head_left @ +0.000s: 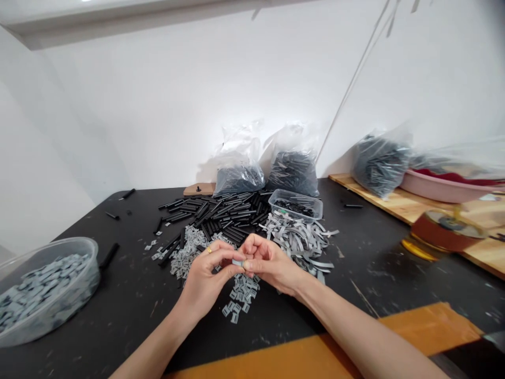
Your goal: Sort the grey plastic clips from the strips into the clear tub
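Observation:
My left hand (205,279) and my right hand (272,263) meet over the black table (130,305), and their fingertips pinch one small grey plastic piece (238,262) between them. A gold ring shows on a left finger. Just below the hands lies a scatter of small grey clips (240,295). Behind them sits a pile of black rods (221,210) and a heap of grey strips (295,239).
A clear tub of grey pieces (39,289) stands at the left. A small clear box (295,204) holds black parts. Plastic bags of dark parts (292,168) lean on the wall. At the right are a wooden board (410,205), a pink basin (442,184) and a tape roll (445,231).

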The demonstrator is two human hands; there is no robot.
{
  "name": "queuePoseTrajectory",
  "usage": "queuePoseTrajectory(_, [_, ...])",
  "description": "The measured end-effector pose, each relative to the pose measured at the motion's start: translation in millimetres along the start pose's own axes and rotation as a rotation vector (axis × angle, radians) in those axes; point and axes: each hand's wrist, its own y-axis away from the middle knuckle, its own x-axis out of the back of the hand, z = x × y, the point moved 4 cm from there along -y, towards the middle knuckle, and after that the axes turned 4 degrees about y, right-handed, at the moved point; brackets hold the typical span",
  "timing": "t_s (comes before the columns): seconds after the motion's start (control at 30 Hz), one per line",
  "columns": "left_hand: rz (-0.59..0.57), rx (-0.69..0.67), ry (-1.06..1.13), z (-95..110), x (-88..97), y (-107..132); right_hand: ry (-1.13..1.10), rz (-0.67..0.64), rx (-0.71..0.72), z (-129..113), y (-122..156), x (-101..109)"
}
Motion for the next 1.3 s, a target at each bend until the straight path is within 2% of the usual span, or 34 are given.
queuePoseTrajectory(0.37, [-0.022, -0.024, 0.057, 10, -2.4, 3, -0.015, -0.029, 0.028, -1, 0, -2])
queuePoseTrajectory(0.5, [-0.009, -0.055, -0.045, 16, 1.7, 1, -0.013, -0.039, 0.076, -2, -1, -1])
queuePoseTrajectory(0.6, [-0.008, -0.002, -0.077, 14, 3.7, 0, 0.026, -0.017, 0.108, -1, -3, 3])
queuePoseTrajectory(0.9, [-0.223, 0.147, 0.037, 10, -2.3, 0, 0.229, -0.011, 0.145, -4, 0, 4])
queuePoseTrajectory(1.0, [-0.250, 0.110, 0.018, 12, -5.3, 3, 0.270, 0.014, 0.128, -5, 1, 3])
queuePoseTrajectory(1.17, [-0.135, -0.033, -0.185, 13, -7.3, 5, 0.292, 0.005, 0.006, -2, -2, 3])
queuePoseTrajectory(1.3, [-0.121, -0.071, -0.248, 14, -9.7, 5, 0.286, 0.055, -0.060, 4, -5, 6])
